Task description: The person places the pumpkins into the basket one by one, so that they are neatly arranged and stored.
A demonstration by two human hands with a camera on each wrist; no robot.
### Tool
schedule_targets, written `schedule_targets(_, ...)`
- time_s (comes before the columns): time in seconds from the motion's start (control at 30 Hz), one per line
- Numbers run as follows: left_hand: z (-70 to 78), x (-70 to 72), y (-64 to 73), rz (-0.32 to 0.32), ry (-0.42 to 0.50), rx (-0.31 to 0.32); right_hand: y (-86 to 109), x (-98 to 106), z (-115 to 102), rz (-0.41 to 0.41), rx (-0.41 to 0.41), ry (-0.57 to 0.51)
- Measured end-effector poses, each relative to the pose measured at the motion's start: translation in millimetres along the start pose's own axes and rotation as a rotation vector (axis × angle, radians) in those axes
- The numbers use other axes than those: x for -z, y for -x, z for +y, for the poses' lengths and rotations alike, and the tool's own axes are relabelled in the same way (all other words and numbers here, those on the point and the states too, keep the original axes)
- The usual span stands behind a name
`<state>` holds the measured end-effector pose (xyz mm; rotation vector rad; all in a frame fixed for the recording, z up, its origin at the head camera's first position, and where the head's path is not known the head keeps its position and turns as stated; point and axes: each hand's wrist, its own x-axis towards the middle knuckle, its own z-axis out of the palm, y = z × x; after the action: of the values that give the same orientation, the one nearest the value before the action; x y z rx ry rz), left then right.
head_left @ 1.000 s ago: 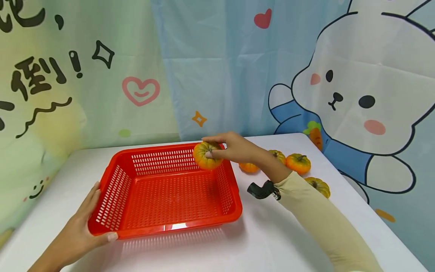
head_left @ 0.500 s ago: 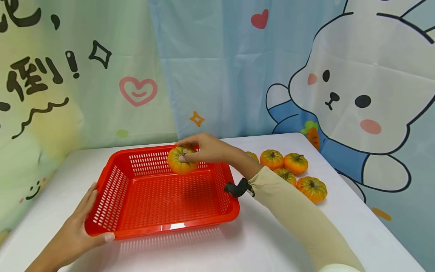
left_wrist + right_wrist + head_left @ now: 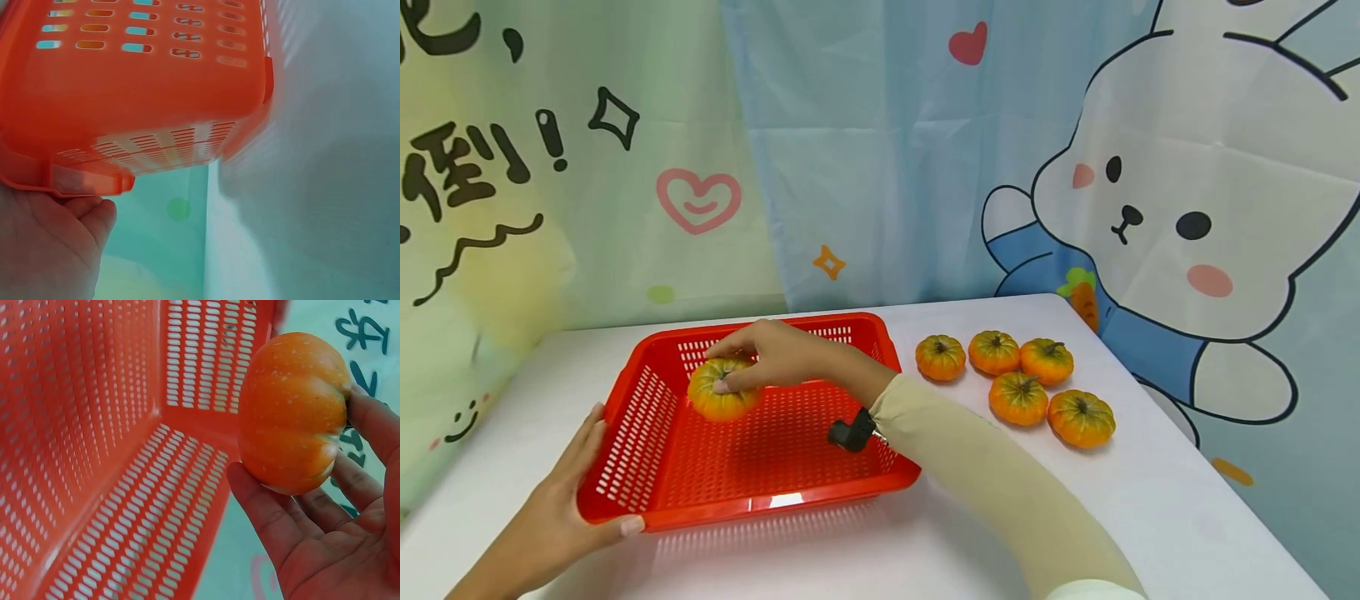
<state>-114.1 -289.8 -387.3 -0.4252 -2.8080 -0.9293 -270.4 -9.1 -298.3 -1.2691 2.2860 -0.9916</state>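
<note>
My right hand (image 3: pixel 778 354) holds a small orange-yellow pumpkin (image 3: pixel 713 402) over the left rear part of a red plastic basket (image 3: pixel 715 515). In the right wrist view, thumb and fingers grip the pumpkin (image 3: pixel 290 412) around its stem side, its smooth orange underside facing the camera beside the slotted wall. My left hand (image 3: pixel 561 500) grips the basket's left front corner, thumb along the front rim and fingers against the left side. The left wrist view has that hand (image 3: pixel 56 244) under the rim of the basket (image 3: pixel 144 87).
To the right of the basket, several more small pumpkins (image 3: pixel 1018 398) sit grouped on the white table (image 3: pixel 1150 500). A printed curtain (image 3: pixel 850 167) hangs behind the table. A black wrist camera (image 3: pixel 852 432) sticks out below the right wrist, over the basket.
My right hand has carried the pumpkin leftward and a little down, from the basket's right rear corner to its left part. The pumpkins on the table are now uncovered. My left hand keeps its grip.
</note>
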Motion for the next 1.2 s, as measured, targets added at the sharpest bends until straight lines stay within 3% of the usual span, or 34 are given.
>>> schedule_targets(0.4,-0.1,-1.2,-0.8,0.004,0.008,-0.008,-33.4,-41,-7,-0.119,0.005,0.124)
schedule_targets(0.83,-0.7,-2.4,-0.5,-0.002,0.002,-0.008,-64.1,-74,-19,-0.256,-0.084,0.176)
schedule_targets(1.07,-0.1,-0.7,-0.8,-0.032,-0.007,0.032,-64.1,-77,-18,-0.341,-0.157,0.111)
schedule_targets(1.2,-1.4,0.2,-1.1,-0.026,-0.021,0.023,-62.1,-80,-19,-0.405,-0.129,0.073)
